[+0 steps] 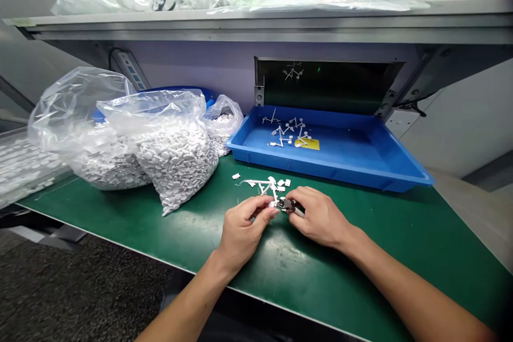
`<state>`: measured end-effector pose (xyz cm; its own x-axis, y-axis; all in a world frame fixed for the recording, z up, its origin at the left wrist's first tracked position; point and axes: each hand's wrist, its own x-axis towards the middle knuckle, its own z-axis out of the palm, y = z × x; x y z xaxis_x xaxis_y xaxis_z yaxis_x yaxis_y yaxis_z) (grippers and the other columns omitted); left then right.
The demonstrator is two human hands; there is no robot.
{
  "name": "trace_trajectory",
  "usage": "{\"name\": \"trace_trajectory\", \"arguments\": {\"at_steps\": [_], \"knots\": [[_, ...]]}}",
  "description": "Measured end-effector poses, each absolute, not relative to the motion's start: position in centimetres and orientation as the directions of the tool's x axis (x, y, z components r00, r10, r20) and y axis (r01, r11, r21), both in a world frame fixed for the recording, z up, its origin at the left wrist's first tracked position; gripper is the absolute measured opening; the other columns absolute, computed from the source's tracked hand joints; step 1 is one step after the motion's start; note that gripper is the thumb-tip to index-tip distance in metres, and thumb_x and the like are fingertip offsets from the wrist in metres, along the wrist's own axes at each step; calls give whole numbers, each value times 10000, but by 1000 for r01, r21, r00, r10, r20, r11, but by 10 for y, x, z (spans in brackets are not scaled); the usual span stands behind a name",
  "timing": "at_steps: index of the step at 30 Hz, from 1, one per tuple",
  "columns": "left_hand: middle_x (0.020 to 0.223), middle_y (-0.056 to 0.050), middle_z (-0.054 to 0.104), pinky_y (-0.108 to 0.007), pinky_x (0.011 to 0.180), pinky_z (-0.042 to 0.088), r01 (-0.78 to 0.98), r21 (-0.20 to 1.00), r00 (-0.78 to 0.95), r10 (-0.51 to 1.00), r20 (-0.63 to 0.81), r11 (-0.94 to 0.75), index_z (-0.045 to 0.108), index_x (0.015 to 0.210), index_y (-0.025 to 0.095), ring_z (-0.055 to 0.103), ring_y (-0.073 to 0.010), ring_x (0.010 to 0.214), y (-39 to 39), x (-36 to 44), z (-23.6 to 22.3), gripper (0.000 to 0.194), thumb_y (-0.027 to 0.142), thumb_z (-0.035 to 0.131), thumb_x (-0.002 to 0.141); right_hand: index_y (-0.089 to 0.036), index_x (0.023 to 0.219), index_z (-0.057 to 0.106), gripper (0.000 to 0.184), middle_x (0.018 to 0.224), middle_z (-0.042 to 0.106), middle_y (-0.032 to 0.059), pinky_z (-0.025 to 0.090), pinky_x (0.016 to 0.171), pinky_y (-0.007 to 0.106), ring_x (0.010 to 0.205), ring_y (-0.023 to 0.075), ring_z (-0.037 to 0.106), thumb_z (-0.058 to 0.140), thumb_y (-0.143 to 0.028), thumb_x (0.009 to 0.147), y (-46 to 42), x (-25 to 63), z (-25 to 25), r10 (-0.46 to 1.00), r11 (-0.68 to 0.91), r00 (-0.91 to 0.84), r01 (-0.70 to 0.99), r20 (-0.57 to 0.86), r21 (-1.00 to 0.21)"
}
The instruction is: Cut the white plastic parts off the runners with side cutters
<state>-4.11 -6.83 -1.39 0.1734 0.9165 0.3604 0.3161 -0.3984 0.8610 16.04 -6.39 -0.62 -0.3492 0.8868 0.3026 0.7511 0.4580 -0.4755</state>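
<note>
My left hand [244,224] pinches a small white plastic sprue piece [267,188] on the green table [360,256]. My right hand [318,216] is closed around a small cutting tool [289,205] whose tip meets the white piece. Both hands rest on the table, close together. A few small white plastic bits [280,183] lie just beyond my fingers.
A blue tray [360,163] with several white sprues stands behind, under a dark chute opening [328,83]. Clear plastic bags [176,155] full of small white round parts sit at the left. A shelf [240,21] overhead carries more bags.
</note>
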Motion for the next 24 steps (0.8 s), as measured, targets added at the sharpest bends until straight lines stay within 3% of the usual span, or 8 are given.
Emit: {"name": "trace_trajectory", "arguments": {"at_steps": [14,19,24], "knots": [[912,6,723,-221,725,540,365,807,231,885,405,-465,691,1009,234,684,-137,765,-70,-42,-12,139,270,643,883,-214,906,583,131,829,613,3,363,732,283,772,166,509,545,-155,796,-65,158,-7,876,482,-394,747,279,-459],[889,14,727,-222,724,535,375,784,250,868,429,-495,691,1002,237,685,-135,753,-69,-43,-15,129,255,638,885,-199,783,545,54,727,568,-2,334,666,255,696,142,484,518,-162,811,-66,159,-7,886,464,-418,776,204,-427],[920,7,727,-225,761,524,418,725,275,837,473,-548,686,1015,223,679,-138,792,-67,-43,-17,145,229,650,875,-188,694,485,118,673,552,-18,288,597,241,606,108,446,495,-167,809,-64,165,-2,877,456,-470,749,99,-480]]}}
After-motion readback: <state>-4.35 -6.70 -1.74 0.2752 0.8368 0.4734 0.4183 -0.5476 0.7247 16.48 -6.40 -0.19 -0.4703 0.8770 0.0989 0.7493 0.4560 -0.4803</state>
